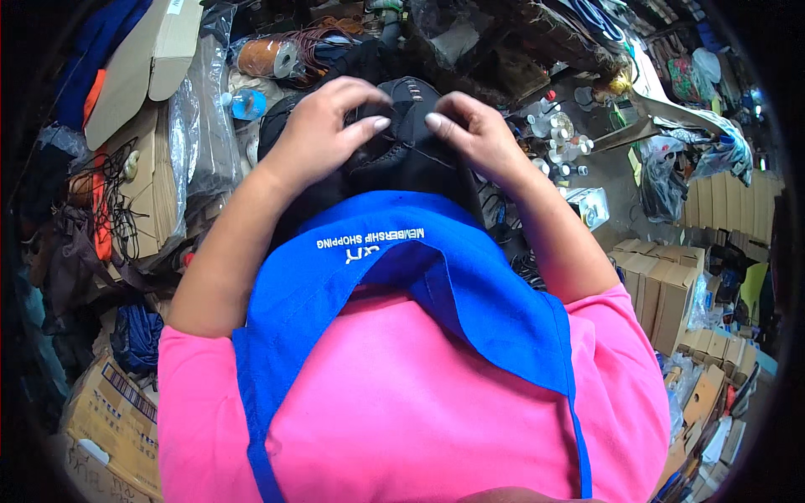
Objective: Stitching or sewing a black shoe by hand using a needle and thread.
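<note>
A black stitched piece (411, 163), with curved seams and a small row of light stitches near its top, lies before me above my lap; its exact kind I cannot tell. My left hand (335, 126) is at its left side, fingers curled and thumb bent toward them, with dark material between. On the opposite side, my right hand (476, 134) curls its fingers over the edge, thumb on top. Some fingertips are lost against the black material. Below it a blue apron (394, 218) covers my lap and part of my pink shirt.
Flattened cardboard (134, 84) and clear plastic wrap (210, 117) stand at the left, near an orange thread spool (267, 59). Several small bottles (558, 134) crowd the right. Stacked cardboard boxes (658, 281) sit at the lower right, a printed carton (113, 419) at the lower left.
</note>
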Motion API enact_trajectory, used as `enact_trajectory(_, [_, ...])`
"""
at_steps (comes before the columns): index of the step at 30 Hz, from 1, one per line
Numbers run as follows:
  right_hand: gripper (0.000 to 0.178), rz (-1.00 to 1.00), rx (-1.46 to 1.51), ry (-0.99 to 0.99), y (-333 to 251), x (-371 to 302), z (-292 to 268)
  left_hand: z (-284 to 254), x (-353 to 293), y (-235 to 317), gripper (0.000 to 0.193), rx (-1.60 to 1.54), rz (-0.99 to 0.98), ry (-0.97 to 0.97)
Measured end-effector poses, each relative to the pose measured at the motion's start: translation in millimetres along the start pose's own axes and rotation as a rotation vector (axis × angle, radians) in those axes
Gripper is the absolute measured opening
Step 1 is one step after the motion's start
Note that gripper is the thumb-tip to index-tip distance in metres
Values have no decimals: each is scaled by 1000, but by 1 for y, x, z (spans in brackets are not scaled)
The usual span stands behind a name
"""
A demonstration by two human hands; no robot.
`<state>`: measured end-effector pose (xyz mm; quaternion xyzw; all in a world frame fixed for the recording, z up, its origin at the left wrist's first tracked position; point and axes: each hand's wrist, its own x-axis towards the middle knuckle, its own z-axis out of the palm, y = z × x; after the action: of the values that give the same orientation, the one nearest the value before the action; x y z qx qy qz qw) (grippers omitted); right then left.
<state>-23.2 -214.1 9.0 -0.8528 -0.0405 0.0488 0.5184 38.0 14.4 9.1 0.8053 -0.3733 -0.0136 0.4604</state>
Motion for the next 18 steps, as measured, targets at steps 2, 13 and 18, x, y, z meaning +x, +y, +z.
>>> enact_trajectory(2, [33,115,-75,-195,-3,-2,-3,7,16,-9,23,16,0,-76])
enact_trajectory(13, [27,94,-210,-364,-16,-26,-13,42,46,-10,18,-84,-85,-390])
enact_trajectory(18, [32,134,132,-276,-22,-44,-22,36,50,-10,18,-129,-172,-380])
